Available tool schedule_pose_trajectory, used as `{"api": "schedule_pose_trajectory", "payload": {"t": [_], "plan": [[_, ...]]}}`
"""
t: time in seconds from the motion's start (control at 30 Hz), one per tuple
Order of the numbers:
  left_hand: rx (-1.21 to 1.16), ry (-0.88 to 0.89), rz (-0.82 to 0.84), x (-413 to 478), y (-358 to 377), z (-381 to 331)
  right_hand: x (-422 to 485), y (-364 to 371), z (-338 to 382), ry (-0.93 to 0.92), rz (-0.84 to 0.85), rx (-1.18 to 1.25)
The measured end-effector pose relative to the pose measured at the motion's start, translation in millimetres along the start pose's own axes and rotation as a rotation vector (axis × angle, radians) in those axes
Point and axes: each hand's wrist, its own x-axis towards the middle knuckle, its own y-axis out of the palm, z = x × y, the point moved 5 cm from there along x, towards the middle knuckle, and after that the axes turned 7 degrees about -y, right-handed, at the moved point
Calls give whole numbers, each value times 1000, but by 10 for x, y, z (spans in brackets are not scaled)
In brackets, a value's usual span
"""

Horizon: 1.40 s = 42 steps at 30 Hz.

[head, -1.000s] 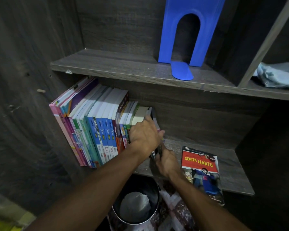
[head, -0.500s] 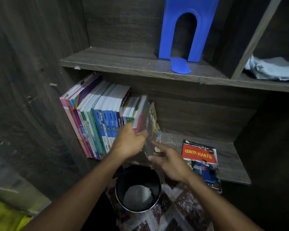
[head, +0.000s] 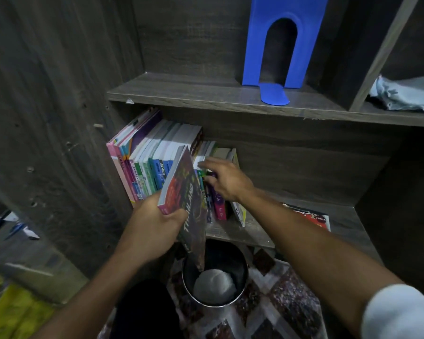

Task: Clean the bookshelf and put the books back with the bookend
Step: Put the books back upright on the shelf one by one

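Head view: centre frame, the left hand [head: 154,223] grips a dark glossy paperback [head: 189,192] by its lower corner, fingers curled round it, in front of the upright row of books [head: 145,162] on the lower wood-grain shelf [head: 230,231]. The right hand [head: 227,178] touches the row's right end, fingers spread and straight. The blue arched bookend [head: 255,45] stands at upper centre. A round metal bucket [head: 230,260] sits at bottom centre.

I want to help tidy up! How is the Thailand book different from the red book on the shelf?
The Thailand book is gripped by the left hand, off the shelf; the red book lies on the lower shelf, untouched. The Thailand book is tilted on end; the red book lies flat. The Thailand book's cover is dark; the red book's is bright red. Both are out of the standing row.
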Motion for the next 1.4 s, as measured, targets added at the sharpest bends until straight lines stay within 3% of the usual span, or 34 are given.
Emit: {"api": "schedule_pose_trajectory", "payload": {"t": [0.17, 0.27, 0.6, 0.73, 0.83, 1.1, 1.4], "plan": [[25, 46, 13, 46, 118, -64, 37, 134, -246, 146, 5, -1], [53, 84, 16, 83, 209, -105, -24, 106, -370, 89, -17, -62], [145, 179, -51, 496, 603, -193, -267, 2, -557, 13, -152, 105], [99, 78, -52, 849, 863, -61, -248, 23, -568, 33, -135, 141], [223, -93, 60, 892, 1127, 132, -243, 28, -579, 24, -142, 140], [330, -116, -26, 965, 1293, 415, -260, 43, -604, 29, -169, 162], [273, -117, -94, 1155, 1507, 391, -245, 64, -648, 43, -187, 164]]}}
